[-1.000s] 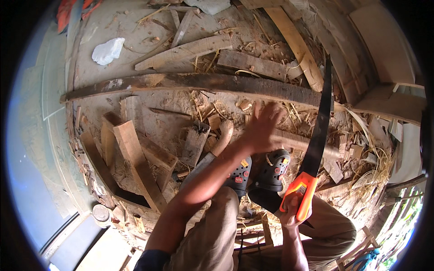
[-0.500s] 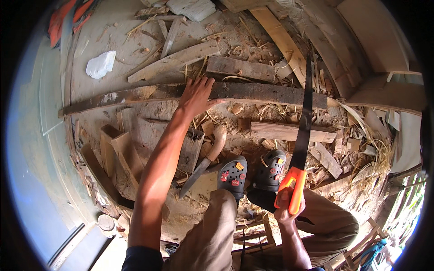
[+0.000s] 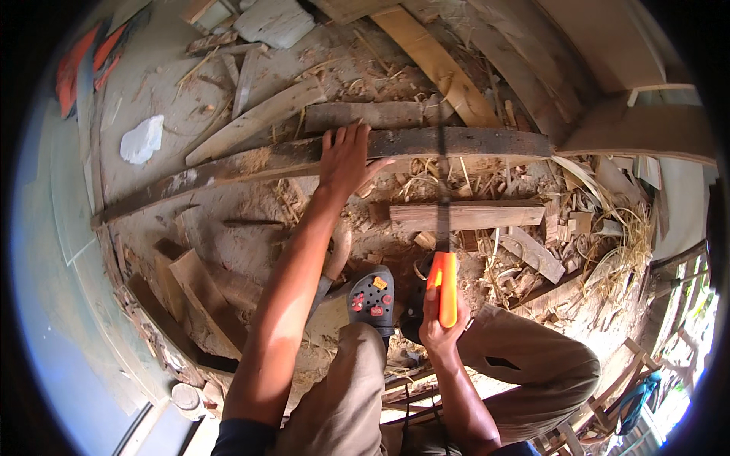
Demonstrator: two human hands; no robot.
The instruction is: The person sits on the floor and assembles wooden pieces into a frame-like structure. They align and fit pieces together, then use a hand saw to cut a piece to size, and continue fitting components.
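A long dark wooden plank lies crosswise ahead of my feet. My left hand grips it near the middle, fingers over the far edge and thumb spread along the near side. My right hand is wrapped round the orange handle of a handsaw. The saw's dark blade points away from me and crosses over the plank, right of my left hand. It is seen nearly edge-on and slightly blurred; whether its teeth touch the wood I cannot tell. A large knife with a curved wooden handle lies partly hidden behind my left forearm.
Shorter boards and wood chips litter the ground around my shoes. A yellowish board slants at the far side. Wooden troughs lie at left, near a bluish panel. A white lump sits far left.
My right hand has swung the saw leftward, and its blade has turned from broadside to nearly edge-on across the plank. My left hand keeps its hold on the plank; the view has shifted slightly.
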